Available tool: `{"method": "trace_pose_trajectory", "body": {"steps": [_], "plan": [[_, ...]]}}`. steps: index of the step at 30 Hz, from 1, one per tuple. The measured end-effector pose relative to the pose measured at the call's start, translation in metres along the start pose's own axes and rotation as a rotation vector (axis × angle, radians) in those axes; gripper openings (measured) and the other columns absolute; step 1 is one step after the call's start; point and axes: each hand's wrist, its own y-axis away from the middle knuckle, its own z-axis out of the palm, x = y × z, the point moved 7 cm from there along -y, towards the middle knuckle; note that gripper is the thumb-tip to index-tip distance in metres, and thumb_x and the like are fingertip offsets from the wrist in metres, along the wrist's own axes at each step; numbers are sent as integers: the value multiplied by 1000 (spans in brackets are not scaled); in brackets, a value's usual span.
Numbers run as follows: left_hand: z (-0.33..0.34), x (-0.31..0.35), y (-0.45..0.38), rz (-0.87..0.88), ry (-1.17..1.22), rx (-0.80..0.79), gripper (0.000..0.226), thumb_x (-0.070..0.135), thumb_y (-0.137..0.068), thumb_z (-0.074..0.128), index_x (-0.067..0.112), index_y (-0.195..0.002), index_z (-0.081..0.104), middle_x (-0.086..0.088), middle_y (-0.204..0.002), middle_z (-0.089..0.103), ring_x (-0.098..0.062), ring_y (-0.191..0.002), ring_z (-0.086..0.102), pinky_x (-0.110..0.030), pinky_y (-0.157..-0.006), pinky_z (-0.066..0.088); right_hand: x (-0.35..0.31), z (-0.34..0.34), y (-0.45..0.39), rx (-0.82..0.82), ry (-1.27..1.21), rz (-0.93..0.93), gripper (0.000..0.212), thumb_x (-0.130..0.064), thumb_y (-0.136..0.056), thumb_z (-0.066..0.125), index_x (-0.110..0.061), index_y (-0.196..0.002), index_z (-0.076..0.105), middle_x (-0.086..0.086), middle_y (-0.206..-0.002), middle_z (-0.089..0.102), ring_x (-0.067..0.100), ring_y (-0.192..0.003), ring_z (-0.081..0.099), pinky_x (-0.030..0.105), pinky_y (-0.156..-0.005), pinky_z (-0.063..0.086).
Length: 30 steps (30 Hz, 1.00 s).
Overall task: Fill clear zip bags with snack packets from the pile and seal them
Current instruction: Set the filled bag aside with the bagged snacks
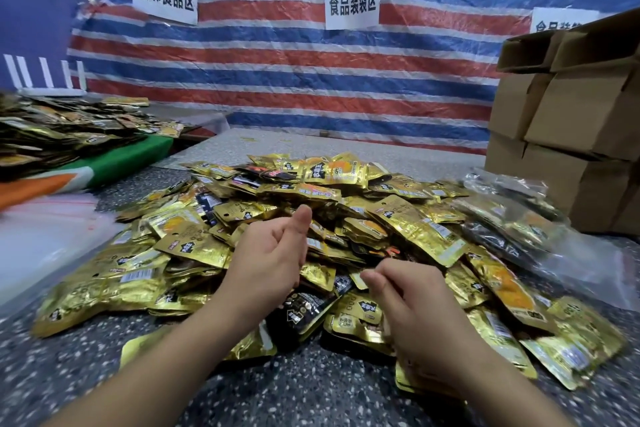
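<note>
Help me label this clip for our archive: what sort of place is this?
Probably a makeshift food-packing workstation. A big pile of gold snack packets covers the speckled table, stacked cardboard boxes stand at the right, and paper signs reading like zone labels hang on a striped tarp.

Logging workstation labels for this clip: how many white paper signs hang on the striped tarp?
3: one upper left, one at centre, one at right partly hidden behind the cardboard boxes.

Even, bright indoor light fell over my view, with soft shadows and glare flashing off the gold packets (419,229) mid-frame. Edges bowed from the wide lens, and the far left smeared with blur.
</note>
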Motion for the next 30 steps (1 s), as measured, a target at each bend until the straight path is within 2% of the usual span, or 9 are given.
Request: {"method": "trace_pose_trajectory", "body": {"steps": [2,4,7,10,12,15,18,23,30], "plan": [[-8,8,-2,40,-11,33,84,73,-83,27,-5,-54,37,-4,-44,34,-24,-41,32,-37,-41,29,-2,-4,3,17,-25,-24,58,-67,-88,38,-18,-58,44,-1,-51,48,14,-45,44,38,-49,40],[-26,16,-12,50,-107,107,89,74,-89,21,-6,-55,42,-9,-45,40,-32,-44,40,-32,-43,34,-2,-2,3,-5,-74,-24,60,-67,-90,37,-18,-56,40,1,-50,45,14,-45,39,37,-48,36],[-60,25,-40,117,-451,185,59,49,-103,37,13,-70,69,-1,-53,62,-11,-46,52,-26,-53,43,-1,1,2,-17,-72,-23,59,-64,-91,35,-15,-58,42,5,-54,50,20,-48,47,44,-51,42],[-98,14,-66,122,-764,249,34,35,-101,47,11,-112,69,-9,-104,71,-24,-90,64,-41,-84,52,1,3,4,-10,-64,-24,50,-59,-92,38,-18,-63,45,1,-61,52,16,-55,48,37,-53,41],[-134,-2,-79,98,-907,326,32,27,-99,52,4,-118,65,-17,-118,66,-34,-108,58,-44,-91,46,5,5,5,-17,-51,-22,33,-43,-97,49,-24,-69,50,-8,-73,56,12,-66,52,25,-55,40],[-191,-29,-86,33,-996,429,27,17,-94,58,-2,-111,66,-26,-111,64,-41,-103,57,-46,-87,46,4,9,4,-32,-17,-30,22,-23,-97,59,-30,-77,53,-19,-84,57,7,-75,54,15,-62,41],[-239,-67,-81,-191,-1187,479,35,24,-91,61,-7,-108,63,-31,-103,62,-48,-96,58,-50,-83,50,3,9,4,-23,-4,-19,21,-26,-96,59,-32,-77,54,-24,-86,57,2,-76,55,11,-65,41],[-279,-127,-52,-569,-1380,310,51,46,-95,48,1,-110,67,-23,-114,64,-40,-105,60,-40,-87,51,-1,10,5,-15,-24,-17,21,-29,-97,57,-32,-77,54,-24,-85,58,2,-75,55,11,-63,41],[-283,-153,-40,-684,-1334,222,46,40,-102,39,3,-106,66,-18,-111,66,-33,-104,61,-38,-91,51,-1,8,4,-16,-44,-29,21,-31,-95,56,-33,-75,55,-21,-82,60,6,-74,56,14,-63,43]]}}
